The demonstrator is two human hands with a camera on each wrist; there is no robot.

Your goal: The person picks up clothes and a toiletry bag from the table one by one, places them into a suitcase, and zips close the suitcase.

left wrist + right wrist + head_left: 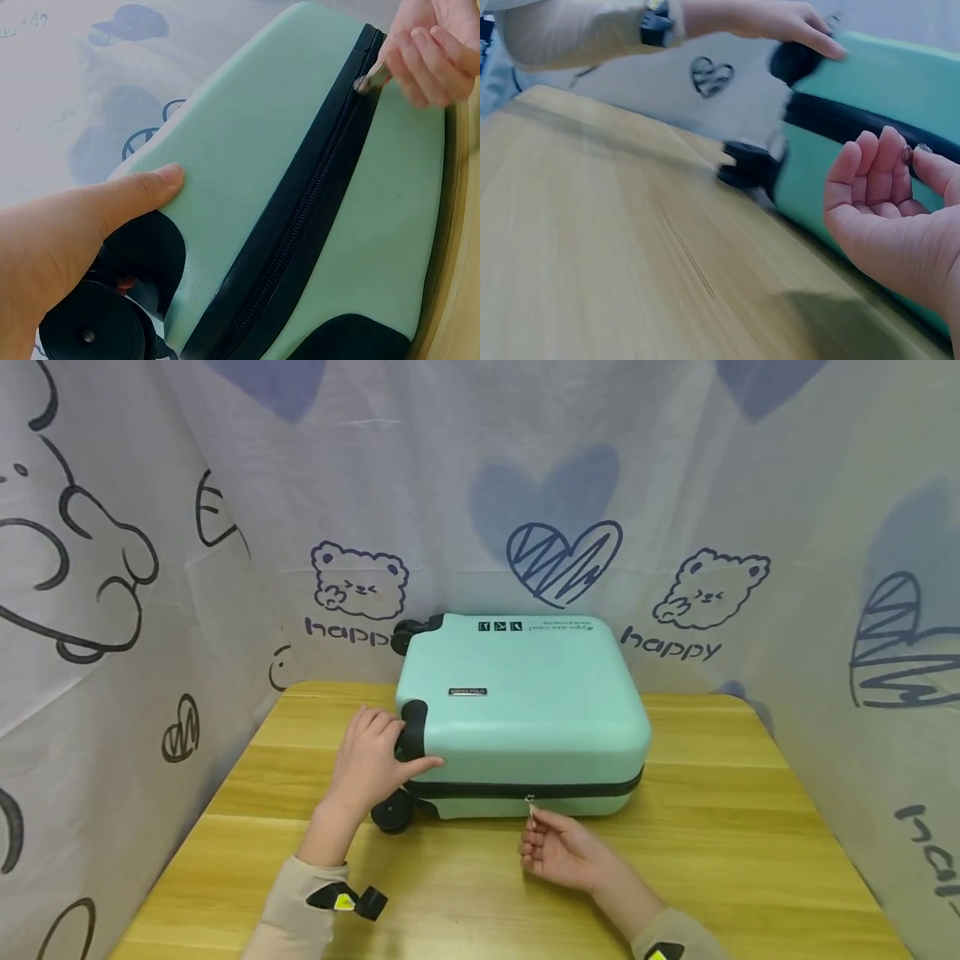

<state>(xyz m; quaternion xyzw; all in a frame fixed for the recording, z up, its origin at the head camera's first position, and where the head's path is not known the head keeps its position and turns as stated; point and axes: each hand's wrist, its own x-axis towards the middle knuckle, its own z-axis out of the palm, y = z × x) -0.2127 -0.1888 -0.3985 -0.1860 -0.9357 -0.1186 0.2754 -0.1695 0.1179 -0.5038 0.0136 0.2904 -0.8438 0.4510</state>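
Observation:
A mint-green hard-shell suitcase [525, 693] lies flat on the wooden table, its wheels to the left and a black zipper [300, 202] running along the near side. My left hand [371, 756] grips the near left corner by the black corner guard [412, 727]. Its thumb [150, 187] presses on the green shell, while the other fingers reach round the wheel end and are mostly hidden. Between thumb and forefinger, my right hand [562, 852] pinches the metal zipper pull [532, 810], around the middle of the near side.
The table [712, 827] extends to both sides and in front of the suitcase. Black wheels [392, 812] stick out on the left. White curtains [450, 460] printed with hearts and bears hang behind and at both sides. Both wrists wear dark devices [341, 897].

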